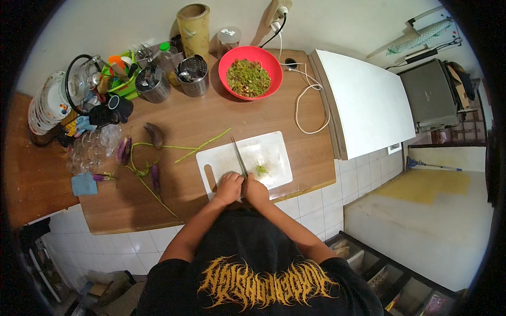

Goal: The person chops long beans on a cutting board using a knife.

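Note:
A kitchen knife (238, 155) points away from me over a white plastic cutting board (272, 148). My right hand (256, 191) is closed around its handle at the board's near side. Just left of the blade, my left hand (230, 187) rests on the board with curled fingers; whatever may be under them is hidden. A small heap of chopped green pieces (261, 170) lies right of the knife. Long green stems (213, 138) reach the board's left edge. Further left are purple eggplants, one slim (155, 178), one dark and curved (154, 135).
A red bowl (223, 81) of chopped greens stands at the back, beside steel cutlery holders (193, 89). A white cable (300, 118) loops near a white appliance (367, 106) on the right. Stacked plates (43, 106), an egg carton (85, 152) and a blue cloth (84, 184) occupy the left.

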`<state>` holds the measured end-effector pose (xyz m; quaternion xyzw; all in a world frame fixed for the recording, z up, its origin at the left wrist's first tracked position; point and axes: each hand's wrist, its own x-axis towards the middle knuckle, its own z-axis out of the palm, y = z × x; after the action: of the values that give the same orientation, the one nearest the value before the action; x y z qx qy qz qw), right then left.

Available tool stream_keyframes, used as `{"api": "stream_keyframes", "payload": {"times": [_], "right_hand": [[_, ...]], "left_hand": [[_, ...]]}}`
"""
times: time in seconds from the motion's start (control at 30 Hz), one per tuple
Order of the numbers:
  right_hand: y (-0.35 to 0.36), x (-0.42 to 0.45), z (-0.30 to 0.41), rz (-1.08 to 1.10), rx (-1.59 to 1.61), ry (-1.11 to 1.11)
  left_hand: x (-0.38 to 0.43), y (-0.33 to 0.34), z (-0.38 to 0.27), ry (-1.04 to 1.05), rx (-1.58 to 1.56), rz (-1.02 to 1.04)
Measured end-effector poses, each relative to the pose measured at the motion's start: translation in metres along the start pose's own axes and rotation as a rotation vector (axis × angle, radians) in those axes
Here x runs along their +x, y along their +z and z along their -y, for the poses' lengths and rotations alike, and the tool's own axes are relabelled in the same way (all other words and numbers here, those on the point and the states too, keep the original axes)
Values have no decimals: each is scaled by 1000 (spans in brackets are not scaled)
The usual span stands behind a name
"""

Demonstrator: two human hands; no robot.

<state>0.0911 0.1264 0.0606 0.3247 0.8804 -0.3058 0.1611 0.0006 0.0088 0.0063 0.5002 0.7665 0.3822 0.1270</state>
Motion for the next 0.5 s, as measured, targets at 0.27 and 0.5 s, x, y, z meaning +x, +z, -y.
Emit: {"api": "stream_keyframes", "payload": {"times": [0.27, 0.5], "right_hand": [[-1, 7, -6, -10, 17, -14], [2, -6, -5, 53, 52, 41]], "left_hand": [[5, -1, -2, 23, -19, -16], [11, 0, -7, -42, -2, 54]]}}
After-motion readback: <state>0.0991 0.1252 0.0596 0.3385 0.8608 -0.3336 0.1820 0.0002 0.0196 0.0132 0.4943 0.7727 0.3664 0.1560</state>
